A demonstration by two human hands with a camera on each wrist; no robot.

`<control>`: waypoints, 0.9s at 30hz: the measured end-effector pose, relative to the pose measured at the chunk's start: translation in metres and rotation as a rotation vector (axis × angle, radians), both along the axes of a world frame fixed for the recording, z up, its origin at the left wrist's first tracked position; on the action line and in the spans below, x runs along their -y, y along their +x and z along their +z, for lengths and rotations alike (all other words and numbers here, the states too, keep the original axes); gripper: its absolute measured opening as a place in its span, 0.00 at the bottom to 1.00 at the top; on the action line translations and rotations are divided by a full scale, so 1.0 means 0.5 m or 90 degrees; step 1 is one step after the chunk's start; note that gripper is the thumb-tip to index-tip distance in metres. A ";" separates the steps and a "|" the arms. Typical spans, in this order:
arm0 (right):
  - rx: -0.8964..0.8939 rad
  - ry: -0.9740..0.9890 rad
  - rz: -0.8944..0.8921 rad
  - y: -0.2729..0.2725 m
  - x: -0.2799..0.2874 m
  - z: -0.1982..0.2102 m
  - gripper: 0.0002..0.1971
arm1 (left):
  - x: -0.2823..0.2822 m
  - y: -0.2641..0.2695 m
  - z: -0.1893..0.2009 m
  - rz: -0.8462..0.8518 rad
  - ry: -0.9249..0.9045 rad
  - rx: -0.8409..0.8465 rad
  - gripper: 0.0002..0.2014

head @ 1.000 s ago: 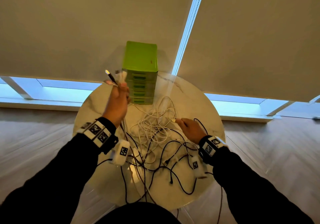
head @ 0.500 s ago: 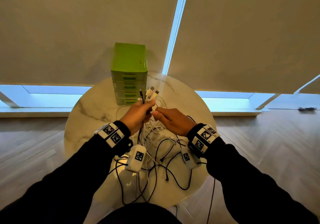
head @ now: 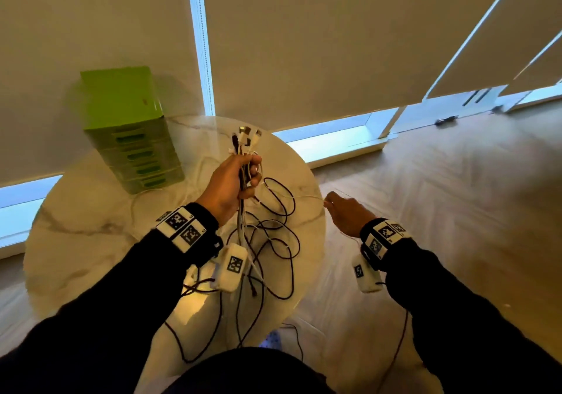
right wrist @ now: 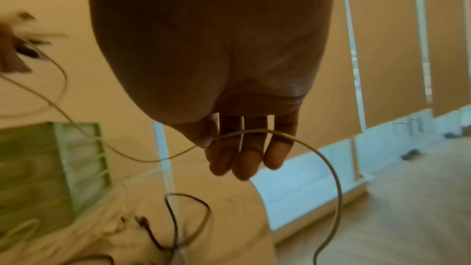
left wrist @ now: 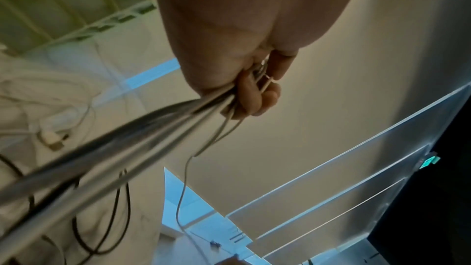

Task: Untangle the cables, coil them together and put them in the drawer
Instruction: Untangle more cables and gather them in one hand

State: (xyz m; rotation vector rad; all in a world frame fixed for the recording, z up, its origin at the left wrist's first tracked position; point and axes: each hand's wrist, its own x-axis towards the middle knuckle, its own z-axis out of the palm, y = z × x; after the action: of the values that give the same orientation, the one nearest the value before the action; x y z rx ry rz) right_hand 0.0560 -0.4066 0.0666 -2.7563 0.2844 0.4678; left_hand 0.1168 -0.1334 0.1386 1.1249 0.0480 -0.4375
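Head view: black and white cables [head: 267, 253] loop loosely across the round marble worktop [head: 91, 223]. Above them the left hand [head: 231, 183] has its grip curled tight round a bundle of cable ends, plugs upward. The right hand [head: 345, 214], off the worktop's edge, pinches a thin white cable [right wrist: 254, 131]. Farther back stands the green drawer unit [head: 130, 132].
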 end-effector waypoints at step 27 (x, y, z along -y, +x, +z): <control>-0.168 -0.048 -0.020 -0.092 0.056 -0.006 0.17 | 0.074 -0.030 -0.053 -0.026 0.002 -0.004 0.14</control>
State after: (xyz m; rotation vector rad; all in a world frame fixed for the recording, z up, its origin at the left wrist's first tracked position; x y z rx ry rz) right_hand 0.0101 -0.4345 0.0637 -2.7556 0.4147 0.8299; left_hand 0.1019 -0.1706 0.1122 1.1294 0.0312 -0.4783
